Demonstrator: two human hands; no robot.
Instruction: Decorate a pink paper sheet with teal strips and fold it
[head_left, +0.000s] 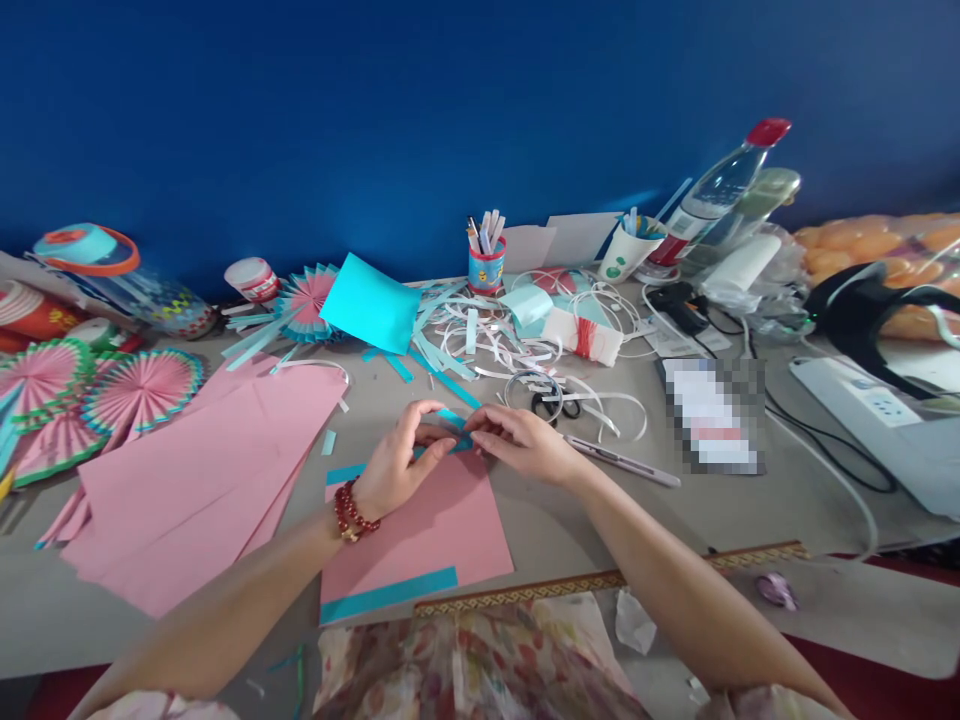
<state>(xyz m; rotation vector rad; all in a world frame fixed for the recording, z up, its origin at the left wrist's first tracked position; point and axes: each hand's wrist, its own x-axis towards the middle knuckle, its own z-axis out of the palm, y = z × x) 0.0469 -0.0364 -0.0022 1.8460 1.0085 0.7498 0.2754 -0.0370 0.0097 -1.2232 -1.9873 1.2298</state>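
A pink paper sheet [439,535] lies flat in front of me, a blue strip [390,596] along its near edge. At its far edge is another blue paper strip [451,418], partly hidden under my fingers. My left hand [401,458], with a red bead bracelet [349,512] at the wrist, has thumb and fingers closed on this strip. Close beside it, my right hand [525,445] pinches the strip's right part with bent fingers. A utility knife [622,460] and black-handled scissors [570,404] lie right of my right hand.
Pink sheets [202,470] and folded paper fans [142,390] are on the left. White paper scraps [495,345], a pen cup [487,268] and a blue sheet [371,303] stand or lie behind. On the right are a phone [712,415], cables and a bottle [712,195]. A patterned ruler [525,592] lies nearest me.
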